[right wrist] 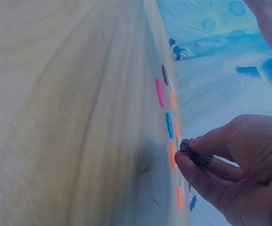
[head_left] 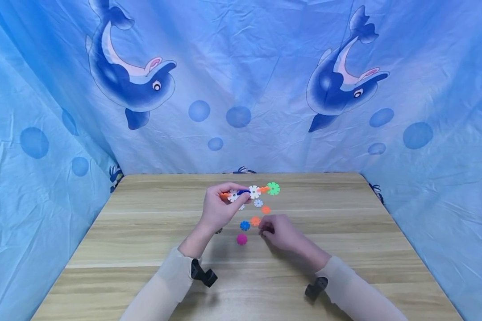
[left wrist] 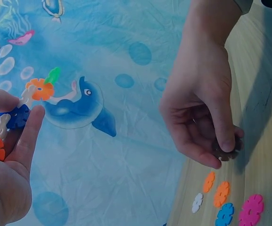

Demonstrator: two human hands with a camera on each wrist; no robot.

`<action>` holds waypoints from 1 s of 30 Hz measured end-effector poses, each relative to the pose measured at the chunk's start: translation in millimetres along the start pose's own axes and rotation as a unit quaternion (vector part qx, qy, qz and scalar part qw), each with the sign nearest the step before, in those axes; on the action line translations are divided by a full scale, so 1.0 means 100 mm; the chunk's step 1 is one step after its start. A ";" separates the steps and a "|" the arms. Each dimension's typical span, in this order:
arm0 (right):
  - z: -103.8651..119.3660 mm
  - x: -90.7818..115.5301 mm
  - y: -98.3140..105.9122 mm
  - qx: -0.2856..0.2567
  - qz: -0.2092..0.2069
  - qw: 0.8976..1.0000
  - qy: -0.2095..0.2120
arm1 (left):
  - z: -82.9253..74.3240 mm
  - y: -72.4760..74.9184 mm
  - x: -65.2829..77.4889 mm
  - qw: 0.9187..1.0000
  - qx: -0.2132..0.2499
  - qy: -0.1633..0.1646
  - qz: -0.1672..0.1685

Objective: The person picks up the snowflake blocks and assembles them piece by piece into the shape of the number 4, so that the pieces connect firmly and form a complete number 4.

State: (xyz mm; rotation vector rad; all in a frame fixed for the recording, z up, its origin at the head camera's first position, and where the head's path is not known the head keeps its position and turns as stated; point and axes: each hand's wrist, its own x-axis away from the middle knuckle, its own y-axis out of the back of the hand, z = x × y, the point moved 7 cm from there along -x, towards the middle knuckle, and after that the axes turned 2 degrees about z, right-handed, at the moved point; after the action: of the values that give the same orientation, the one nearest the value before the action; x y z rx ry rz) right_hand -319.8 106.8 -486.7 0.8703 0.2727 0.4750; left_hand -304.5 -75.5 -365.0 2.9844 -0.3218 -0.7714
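My left hand [head_left: 221, 208] pinches a chain of slotted plastic discs by its dark blue disc [left wrist: 19, 117], above the far part of the table. White and orange discs are joined on both sides of that blue one, and a green disc [head_left: 273, 188] forms the right end. Lower and to the right, my right hand [head_left: 283, 232] grips a dark grey-brown slotted disc [right wrist: 203, 159] between thumb and fingers. The left wrist view also catches this dark disc [left wrist: 229, 149] under the thumb. In the head view, the right fingers mostly hide it.
Loose discs lie on the wooden table [head_left: 136, 254] between the hands: pink [head_left: 242, 239], blue [head_left: 245, 225], orange [head_left: 255, 221], another orange [head_left: 265, 209] and white [head_left: 258, 203]. A dark disc [head_left: 219, 230] lies partly behind the left wrist. A blue dolphin curtain [head_left: 265, 89] surrounds the table.
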 end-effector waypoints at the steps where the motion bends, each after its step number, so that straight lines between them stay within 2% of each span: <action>1: -0.01 0.00 0.02 0.000 -0.001 1.000 -0.003 | 0.00 0.00 0.00 1.000 0.000 0.001 -0.001; 7: -0.04 0.02 0.10 -0.004 -0.004 1.000 -0.025 | 0.00 0.01 0.02 1.000 0.003 0.001 -0.003; 19: -0.02 0.10 0.34 -0.014 -0.043 0.998 -0.043 | 0.00 0.04 0.03 1.000 0.000 0.010 -0.005; 30: 0.05 0.18 0.63 -0.004 -0.097 0.995 0.006 | -0.03 0.06 0.01 1.000 -0.010 0.001 -0.003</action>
State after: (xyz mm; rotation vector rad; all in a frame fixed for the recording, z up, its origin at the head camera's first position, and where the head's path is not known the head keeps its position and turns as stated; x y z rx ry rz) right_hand -319.9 147.3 -434.7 0.8241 0.3623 0.3005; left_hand -303.7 -81.9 -362.4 2.9688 -0.3046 -0.7662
